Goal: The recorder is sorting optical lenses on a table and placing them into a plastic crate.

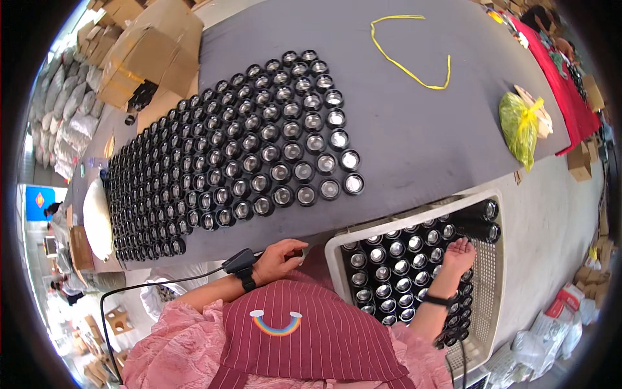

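Observation:
My left hand (280,260) hangs at the near table edge, its fingers loosely bent and the thumb apart from them. A small pale patch shows in that gap, too unclear to name. Over a crate (487,311), my right hand (459,254) is turned partly palm up with its fingers bent; nothing shows in it. Just beyond its fingertips, two black flashlights (478,231) lie on their sides on top of others. Several flashlights (402,267) stand upright in the crate, shiny lens ends up. More black flashlights (280,172) stand in dense rows on the table.
The dark grey table (414,139) carries a yellow strap (395,61), a yellow plastic bag (520,126) and a large cardboard box (152,48). Cables run from both wrists. Boxes and pale sacks (544,343) lie on the floor at right. Other people are in the background.

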The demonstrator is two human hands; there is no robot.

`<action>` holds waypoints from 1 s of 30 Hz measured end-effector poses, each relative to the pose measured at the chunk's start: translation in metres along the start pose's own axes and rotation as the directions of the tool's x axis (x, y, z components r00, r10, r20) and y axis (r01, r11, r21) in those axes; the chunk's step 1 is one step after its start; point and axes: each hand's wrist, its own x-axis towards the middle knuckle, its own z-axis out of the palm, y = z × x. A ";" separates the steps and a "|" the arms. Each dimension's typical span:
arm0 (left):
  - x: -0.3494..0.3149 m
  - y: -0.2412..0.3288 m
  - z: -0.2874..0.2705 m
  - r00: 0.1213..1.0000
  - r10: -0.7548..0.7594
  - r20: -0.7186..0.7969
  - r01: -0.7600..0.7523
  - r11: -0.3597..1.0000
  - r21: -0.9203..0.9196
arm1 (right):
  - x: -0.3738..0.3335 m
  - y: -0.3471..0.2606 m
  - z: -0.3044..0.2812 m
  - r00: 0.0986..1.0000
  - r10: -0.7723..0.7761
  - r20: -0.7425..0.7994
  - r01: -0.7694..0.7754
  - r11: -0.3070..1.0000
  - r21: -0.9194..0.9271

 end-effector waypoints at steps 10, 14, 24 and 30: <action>-0.084 -0.082 -0.072 0.948 -0.286 -0.138 0.254 0.944 -0.212 | -0.225 0.138 0.127 0.050 0.384 0.922 0.996 -0.089 -0.017; -0.118 -0.107 -0.091 0.915 -0.187 -0.357 0.166 0.982 -0.089 | -0.216 0.182 0.140 0.151 0.586 0.796 0.943 -0.327 0.062; -0.193 -0.168 -0.092 0.727 -0.381 -0.571 0.178 0.908 -0.379 | -0.230 0.193 0.146 0.337 0.459 0.822 0.830 -0.557 -0.030; -0.209 -0.188 -0.093 0.667 -0.401 -0.628 0.156 0.899 -0.408 | -0.273 0.221 0.134 0.083 0.554 0.828 0.948 -0.299 0.106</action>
